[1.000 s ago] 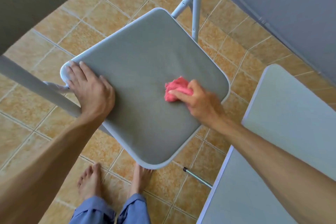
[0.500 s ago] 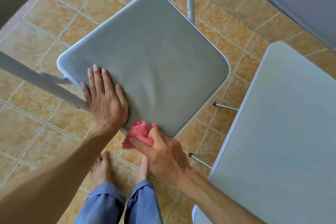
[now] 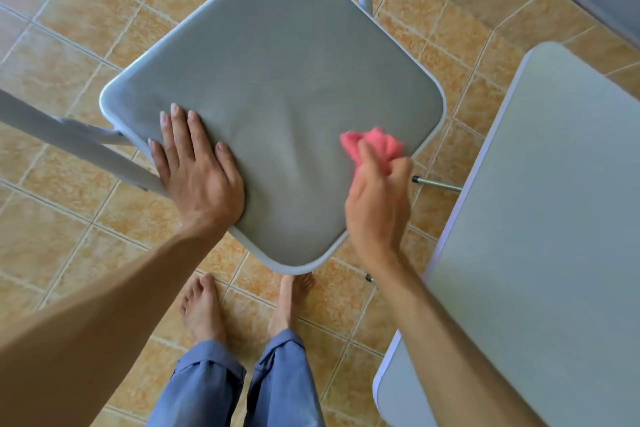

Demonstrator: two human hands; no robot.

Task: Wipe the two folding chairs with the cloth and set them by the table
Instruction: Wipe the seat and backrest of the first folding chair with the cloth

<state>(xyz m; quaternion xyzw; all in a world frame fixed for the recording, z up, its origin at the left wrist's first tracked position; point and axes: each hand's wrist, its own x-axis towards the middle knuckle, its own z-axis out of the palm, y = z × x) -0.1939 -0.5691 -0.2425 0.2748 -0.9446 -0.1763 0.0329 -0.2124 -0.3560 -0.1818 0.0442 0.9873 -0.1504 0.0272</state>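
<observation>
Two hands: L (image 3: 199, 170) flat on chair seat (image 3: 277, 80), R (image 3: 377, 204) clutching pink cloth (image 3: 375, 146), no writing legible

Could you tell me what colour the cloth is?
Pink cloth, bunched in the right hand, head view.

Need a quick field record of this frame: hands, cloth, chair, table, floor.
left hand: flat, palm down on the seat's near-left edge
right hand: gripping the pink cloth, blurred
pink cloth: bunched, at the seat's right edge
folding chair seat: grey padded, pale frame, unfolded
table: pale top, right of the chair, apart from it
floor: tan tiles; bare feet by the seat's near corner
</observation>
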